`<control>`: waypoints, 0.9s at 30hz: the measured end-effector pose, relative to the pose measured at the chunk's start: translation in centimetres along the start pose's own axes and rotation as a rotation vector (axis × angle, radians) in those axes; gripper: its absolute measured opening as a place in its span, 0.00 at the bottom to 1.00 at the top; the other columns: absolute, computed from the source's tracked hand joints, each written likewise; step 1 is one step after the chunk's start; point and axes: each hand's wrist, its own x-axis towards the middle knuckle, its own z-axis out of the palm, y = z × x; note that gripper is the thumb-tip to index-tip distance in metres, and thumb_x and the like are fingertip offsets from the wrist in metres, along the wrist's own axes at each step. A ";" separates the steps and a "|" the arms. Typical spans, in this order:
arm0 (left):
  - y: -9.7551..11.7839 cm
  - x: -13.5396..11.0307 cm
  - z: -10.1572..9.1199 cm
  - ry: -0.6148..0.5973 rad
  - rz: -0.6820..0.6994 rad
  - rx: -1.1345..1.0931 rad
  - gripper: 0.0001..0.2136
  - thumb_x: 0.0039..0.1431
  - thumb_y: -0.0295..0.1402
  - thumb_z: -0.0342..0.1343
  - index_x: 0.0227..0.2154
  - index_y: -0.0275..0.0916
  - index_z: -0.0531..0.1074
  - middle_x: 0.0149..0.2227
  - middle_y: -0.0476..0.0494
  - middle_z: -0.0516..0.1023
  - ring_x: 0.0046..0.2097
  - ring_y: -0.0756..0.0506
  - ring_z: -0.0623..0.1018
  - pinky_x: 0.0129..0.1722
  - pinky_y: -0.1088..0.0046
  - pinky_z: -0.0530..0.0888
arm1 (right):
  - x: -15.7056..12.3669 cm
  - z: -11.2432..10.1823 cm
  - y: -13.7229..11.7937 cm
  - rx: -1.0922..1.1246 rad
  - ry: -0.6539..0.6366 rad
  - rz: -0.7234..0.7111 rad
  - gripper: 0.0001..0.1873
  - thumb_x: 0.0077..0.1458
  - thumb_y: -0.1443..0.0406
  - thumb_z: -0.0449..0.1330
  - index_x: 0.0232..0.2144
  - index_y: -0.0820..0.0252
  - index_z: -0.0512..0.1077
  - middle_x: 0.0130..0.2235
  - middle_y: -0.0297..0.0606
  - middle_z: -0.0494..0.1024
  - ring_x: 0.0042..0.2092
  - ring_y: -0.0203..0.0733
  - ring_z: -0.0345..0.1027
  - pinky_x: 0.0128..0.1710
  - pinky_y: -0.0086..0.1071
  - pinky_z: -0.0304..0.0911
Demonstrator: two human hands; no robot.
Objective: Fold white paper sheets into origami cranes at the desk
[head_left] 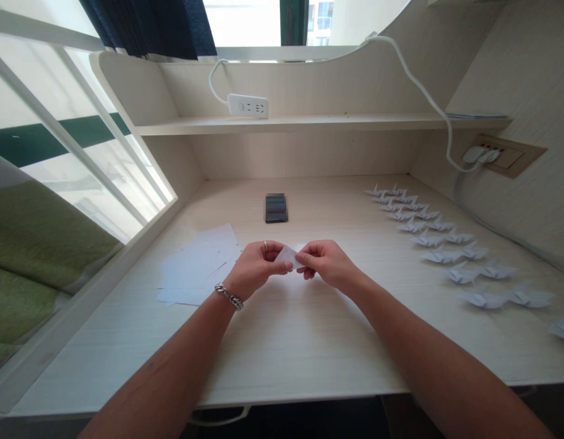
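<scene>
A small folded piece of white paper (287, 255) is held between both hands above the middle of the desk. My left hand (260, 262), with a ring and a chain bracelet (229, 297), pinches its left side between thumb and fingers. On the right side, my right hand (325, 261) grips the paper with thumb and forefinger, the other fingers curled below. Left of my left hand lie loose sheets of white paper (194, 265), overlapping one another. Several folded paper cranes (439, 255) stand in rows along the right of the desk.
A dark, blurred small box or pack (276, 208) lies beyond my hands. A power strip (248, 106) sits on the shelf (309, 124) at the back. Its white cable (419, 82) hangs down to a wall socket (505, 155) at right. White railings (71, 140) border the left side.
</scene>
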 end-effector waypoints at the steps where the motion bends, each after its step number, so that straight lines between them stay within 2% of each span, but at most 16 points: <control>1: 0.0 0.0 0.0 -0.001 -0.002 0.009 0.12 0.43 0.33 0.67 0.30 0.32 0.77 0.28 0.43 0.79 0.31 0.47 0.76 0.33 0.71 0.71 | 0.0 0.0 0.0 -0.016 0.000 -0.005 0.15 0.47 0.57 0.66 0.24 0.64 0.73 0.22 0.38 0.77 0.21 0.34 0.68 0.22 0.28 0.63; 4: -0.1 0.0 0.2 0.069 0.018 0.128 0.13 0.49 0.41 0.63 0.27 0.34 0.77 0.25 0.45 0.77 0.28 0.49 0.73 0.29 0.73 0.68 | -0.1 0.1 0.1 -0.055 -0.011 -0.011 0.14 0.48 0.57 0.65 0.24 0.63 0.73 0.21 0.37 0.76 0.22 0.34 0.68 0.22 0.27 0.62; 7: -0.3 0.2 0.4 0.150 0.057 0.231 0.14 0.49 0.43 0.62 0.24 0.34 0.76 0.24 0.47 0.75 0.26 0.50 0.70 0.27 0.74 0.65 | 0.0 0.2 0.2 -0.049 -0.023 -0.012 0.14 0.48 0.57 0.65 0.24 0.63 0.73 0.19 0.36 0.75 0.22 0.35 0.69 0.23 0.27 0.62; 16: -0.8 0.5 0.3 0.133 0.023 0.022 0.16 0.50 0.45 0.61 0.22 0.34 0.75 0.23 0.47 0.74 0.26 0.50 0.69 0.27 0.74 0.65 | -0.1 0.3 0.1 -0.029 -0.032 -0.042 0.14 0.50 0.57 0.64 0.25 0.63 0.72 0.23 0.37 0.77 0.23 0.34 0.68 0.25 0.28 0.63; 21: -0.7 0.4 0.1 0.161 -0.001 -0.076 0.13 0.44 0.41 0.66 0.25 0.34 0.77 0.25 0.45 0.76 0.28 0.50 0.71 0.28 0.73 0.67 | -0.2 0.2 0.2 -0.060 -0.008 -0.094 0.14 0.50 0.57 0.63 0.25 0.63 0.72 0.24 0.38 0.77 0.24 0.35 0.69 0.26 0.30 0.64; 27: -0.5 0.4 0.3 0.165 0.026 -0.028 0.13 0.46 0.40 0.65 0.25 0.34 0.76 0.24 0.48 0.74 0.26 0.52 0.69 0.27 0.75 0.64 | -0.2 0.4 0.1 -0.048 -0.019 -0.115 0.12 0.50 0.58 0.62 0.28 0.63 0.73 0.25 0.36 0.75 0.26 0.37 0.70 0.27 0.30 0.64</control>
